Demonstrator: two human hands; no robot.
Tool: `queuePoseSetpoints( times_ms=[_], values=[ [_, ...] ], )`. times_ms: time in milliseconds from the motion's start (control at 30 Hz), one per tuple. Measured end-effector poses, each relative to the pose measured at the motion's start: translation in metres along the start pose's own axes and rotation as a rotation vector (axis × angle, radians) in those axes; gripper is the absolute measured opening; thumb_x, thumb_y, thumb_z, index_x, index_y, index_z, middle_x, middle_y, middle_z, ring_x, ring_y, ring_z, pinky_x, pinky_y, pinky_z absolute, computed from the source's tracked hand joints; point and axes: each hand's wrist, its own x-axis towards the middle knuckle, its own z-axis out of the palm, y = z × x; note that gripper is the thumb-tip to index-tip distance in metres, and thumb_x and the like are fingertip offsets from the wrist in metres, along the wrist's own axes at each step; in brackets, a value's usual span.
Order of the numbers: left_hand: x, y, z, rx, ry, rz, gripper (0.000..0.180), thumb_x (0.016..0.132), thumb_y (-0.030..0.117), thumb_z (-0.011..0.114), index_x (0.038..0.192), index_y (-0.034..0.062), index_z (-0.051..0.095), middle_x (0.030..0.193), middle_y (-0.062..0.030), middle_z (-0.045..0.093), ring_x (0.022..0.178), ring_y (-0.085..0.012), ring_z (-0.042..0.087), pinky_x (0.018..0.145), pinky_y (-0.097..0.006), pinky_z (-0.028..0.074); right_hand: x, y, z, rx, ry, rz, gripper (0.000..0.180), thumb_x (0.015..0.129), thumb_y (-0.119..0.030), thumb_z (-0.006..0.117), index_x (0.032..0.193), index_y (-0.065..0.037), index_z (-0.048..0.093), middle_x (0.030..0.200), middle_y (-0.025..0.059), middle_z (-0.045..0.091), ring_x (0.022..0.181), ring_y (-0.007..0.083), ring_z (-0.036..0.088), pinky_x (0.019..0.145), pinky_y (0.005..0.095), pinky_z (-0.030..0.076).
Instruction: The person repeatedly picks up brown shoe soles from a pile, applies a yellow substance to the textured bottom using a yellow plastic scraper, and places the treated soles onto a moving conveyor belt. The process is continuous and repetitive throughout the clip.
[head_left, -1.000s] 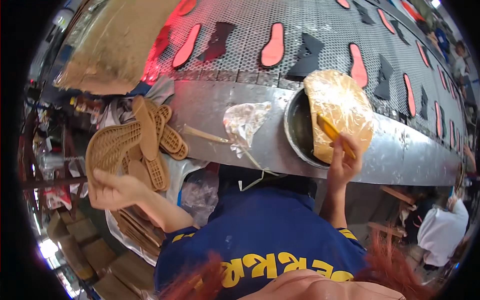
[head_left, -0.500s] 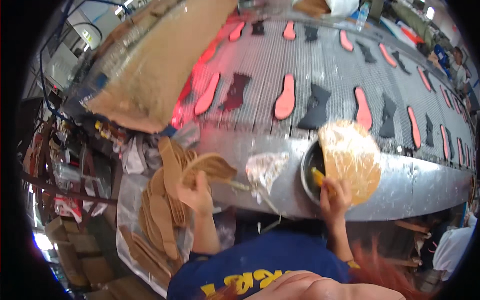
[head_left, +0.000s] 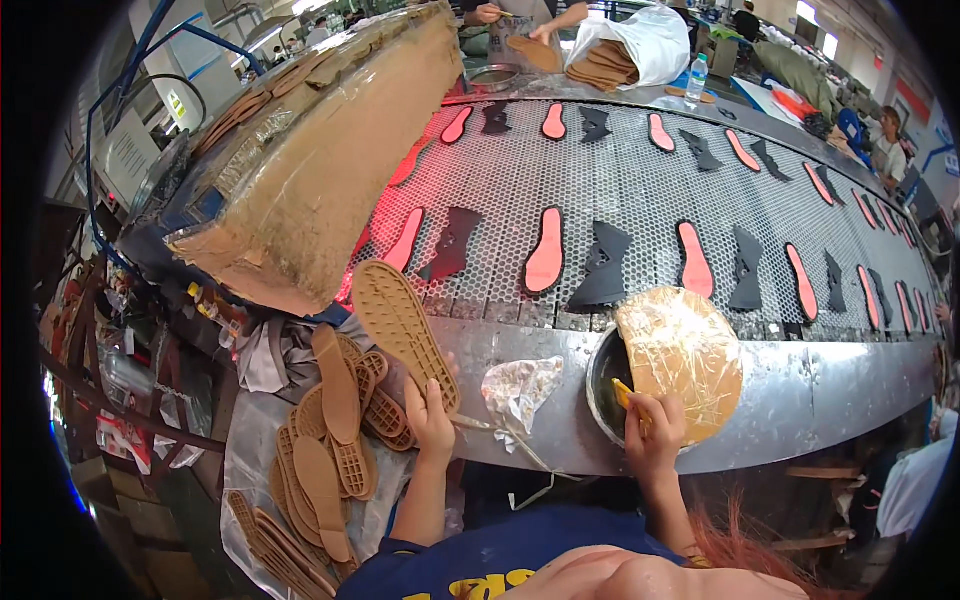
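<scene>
My left hand [head_left: 432, 425] is closed round the heel end of a tan shoe sole [head_left: 395, 315], held up with its ridged, gridded face showing. In my right hand [head_left: 657, 430] is a yellow-handled tool, maybe a brush [head_left: 622, 392]; its working end dips into a round metal bowl [head_left: 593, 385] and is hard to make out. A tan, film-wrapped round board [head_left: 690, 360] covers the bowl's right part. Below my left hand, several more tan soles [head_left: 320, 480] lie heaped on a pale plastic sheet [head_left: 240, 470].
Beyond the metal ledge [head_left: 790, 380], a mesh conveyor [head_left: 510, 180] carries pink-topped soles [head_left: 545, 250] and black shoe uppers [head_left: 603, 265]. A crumpled cloth [head_left: 520, 390] lies between my hands. At left stands a tan covered hood [head_left: 300, 190]. Across the conveyor, a co-worker [head_left: 525, 35] handles a sole.
My left hand has turned the sole up from a low tilt to nearly upright, clear of the heap. The right hand stays at the bowl. The view has tilted upward.
</scene>
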Motion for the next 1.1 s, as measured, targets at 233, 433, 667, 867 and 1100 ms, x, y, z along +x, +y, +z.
queuePoseSetpoints(
  times_ms=[233, 433, 667, 867, 1100],
  values=[
    [-0.025, 0.039, -0.005, -0.506, -0.587, -0.563, 0.055, 0.089, 0.019, 0.036, 0.14, -0.0006, 0.031, 0.131, -0.0246, 0.048, 0.105, -0.0277, 0.059, 0.083, -0.035, 0.052, 0.001, -0.005, -0.003, -0.081, -0.069, 0.008, 0.017, 0.071, 0.003, 0.065, 0.087, -0.005, 0.063, 0.074, 0.0091, 0.056, 0.068, 0.0268, 0.055, 0.06, 0.0373, 0.044],
    [-0.061, 0.041, 0.002, -0.654, -0.71, -0.841, 0.065, 0.09, 0.028, 0.039, 0.147, 0.0043, 0.017, 0.135, -0.0266, 0.042, 0.105, -0.0296, 0.057, 0.077, -0.036, 0.054, 0.0, -0.003, -0.004, -0.138, -0.122, -0.006, 0.017, 0.072, 0.002, 0.064, 0.088, -0.005, 0.064, 0.074, 0.0097, 0.056, 0.066, 0.0272, 0.056, 0.059, 0.036, 0.044],
    [-0.068, 0.045, 0.007, -0.777, -0.709, -0.939, 0.067, 0.09, 0.027, 0.04, 0.149, 0.0111, 0.012, 0.132, -0.0286, 0.042, 0.1, -0.0314, 0.059, 0.07, -0.038, 0.056, -0.007, -0.003, -0.013, 0.188, -0.09, 0.241, 0.014, 0.08, 0.001, 0.062, 0.093, -0.002, 0.065, 0.076, 0.0109, 0.057, 0.065, 0.0233, 0.057, 0.058, 0.0316, 0.044],
    [-0.07, 0.041, 0.008, -0.744, -0.627, -0.943, 0.065, 0.09, 0.028, 0.035, 0.149, 0.0117, 0.014, 0.128, -0.03, 0.045, 0.095, -0.0325, 0.061, 0.062, -0.037, 0.057, -0.017, 0.019, -0.018, 0.734, -0.094, 0.648, 0.011, 0.087, -0.001, 0.059, 0.097, 0.001, 0.064, 0.078, 0.0032, 0.057, 0.064, 0.0112, 0.054, 0.055, 0.0233, 0.041],
    [-0.073, 0.041, 0.011, -0.749, -0.591, -0.988, 0.065, 0.09, 0.03, 0.034, 0.149, 0.0104, 0.015, 0.127, -0.0309, 0.046, 0.092, -0.0332, 0.062, 0.057, -0.036, 0.057, -0.011, 0.019, -0.023, 0.784, -0.107, 0.594, 0.013, 0.092, -0.007, 0.056, 0.103, -0.004, 0.06, 0.071, 0.0001, 0.055, 0.055, 0.0052, 0.049, 0.048, 0.0177, 0.035]
  ],
)
